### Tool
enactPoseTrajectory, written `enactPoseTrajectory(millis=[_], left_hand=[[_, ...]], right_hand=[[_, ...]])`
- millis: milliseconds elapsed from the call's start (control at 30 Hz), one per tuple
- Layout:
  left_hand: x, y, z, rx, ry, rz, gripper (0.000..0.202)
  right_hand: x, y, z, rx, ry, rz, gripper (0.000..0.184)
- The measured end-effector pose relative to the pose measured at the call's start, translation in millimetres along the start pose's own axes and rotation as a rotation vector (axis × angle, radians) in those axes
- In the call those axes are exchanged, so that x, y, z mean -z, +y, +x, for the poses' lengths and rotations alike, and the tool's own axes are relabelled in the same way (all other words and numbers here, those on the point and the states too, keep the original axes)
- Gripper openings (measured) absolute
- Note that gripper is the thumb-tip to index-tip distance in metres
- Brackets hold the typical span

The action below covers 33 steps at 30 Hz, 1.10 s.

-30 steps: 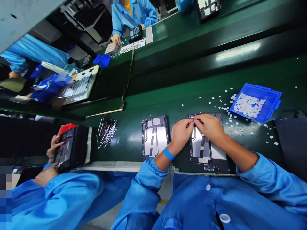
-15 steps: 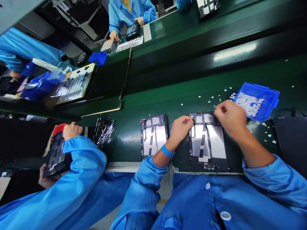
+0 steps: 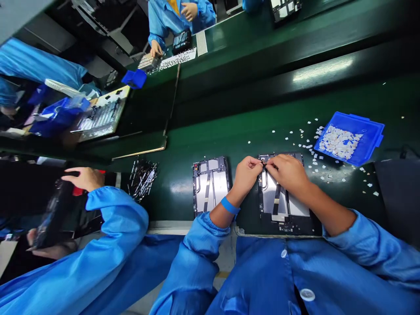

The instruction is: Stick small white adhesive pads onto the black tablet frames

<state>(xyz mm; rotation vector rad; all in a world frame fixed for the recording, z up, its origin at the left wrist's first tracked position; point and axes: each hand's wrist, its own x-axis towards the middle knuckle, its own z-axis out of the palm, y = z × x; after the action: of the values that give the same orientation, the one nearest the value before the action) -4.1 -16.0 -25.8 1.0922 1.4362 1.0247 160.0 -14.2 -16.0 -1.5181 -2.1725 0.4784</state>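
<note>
An opened tablet-like device (image 3: pixel 269 197), with silver plates, dark cables and a black frame, lies on the green bench in front of me. My left hand (image 3: pixel 246 176) is closed in a pinch at its upper left corner. Right beside those fingertips, my right hand (image 3: pixel 288 171) pinches over the same corner and covers part of the device's upper side. Whatever sits between the fingers is too small to make out. A second device (image 3: pixel 201 194) of the same kind lies to the left, with neither hand touching it.
A blue tray (image 3: pixel 374 136) of small white pieces sits at right, with loose pieces scattered around it. A pile of thin dark strips (image 3: pixel 142 178) lies left. A co-worker's hand (image 3: pixel 87 177) holds a dark device nearby. Another person (image 3: pixel 160 30) works across the bench.
My right hand has moved left from near the blue tray to the device's upper left corner, meeting my left hand, which stayed there. The co-worker at left has tilted their device.
</note>
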Motion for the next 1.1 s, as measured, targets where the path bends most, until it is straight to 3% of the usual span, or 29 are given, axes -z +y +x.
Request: enactPoseTrajectory(millis=[267,433,567,667,733,800,900,1000,1100], left_hand=[[-1.4,6,-10,-0.094,0.040,0.221,0.004],[-1.3,1,-6,-0.059,0.017,0.134,0.001],[-0.1,-3,-1,0.001,-0.002,-0.010,0.003],[1.3,-1,0,0.024,-0.018,-0.035,0.005],[5.0,3,-2,0.007,-0.038,0.003,0.009],[12.8,9,-4,-0.045,-0.064,0.086,0.014],[30.6,20,-3,-0.198,-0.070,0.360,0.015],[45.0,27,3,-0.382,-0.104,0.732,0.019],[46.9,29,9,-0.507,-0.206,0.983,0.028]], right_hand=[[-1,-2,7,-0.091,0.008,0.008,0.016],[3,3,12,-0.124,0.043,0.100,0.013],[42,44,12,-0.285,0.203,0.132,0.009],[78,80,11,-0.515,0.312,-0.082,0.012],[90,90,8,-0.553,0.297,-0.168,0.015],[87,82,6,-0.463,0.216,-0.050,0.016],[61,51,9,-0.302,0.015,0.175,0.021],[34,24,23,-0.279,-0.143,0.152,0.026],[19,14,43,-0.310,-0.214,0.068,0.031]])
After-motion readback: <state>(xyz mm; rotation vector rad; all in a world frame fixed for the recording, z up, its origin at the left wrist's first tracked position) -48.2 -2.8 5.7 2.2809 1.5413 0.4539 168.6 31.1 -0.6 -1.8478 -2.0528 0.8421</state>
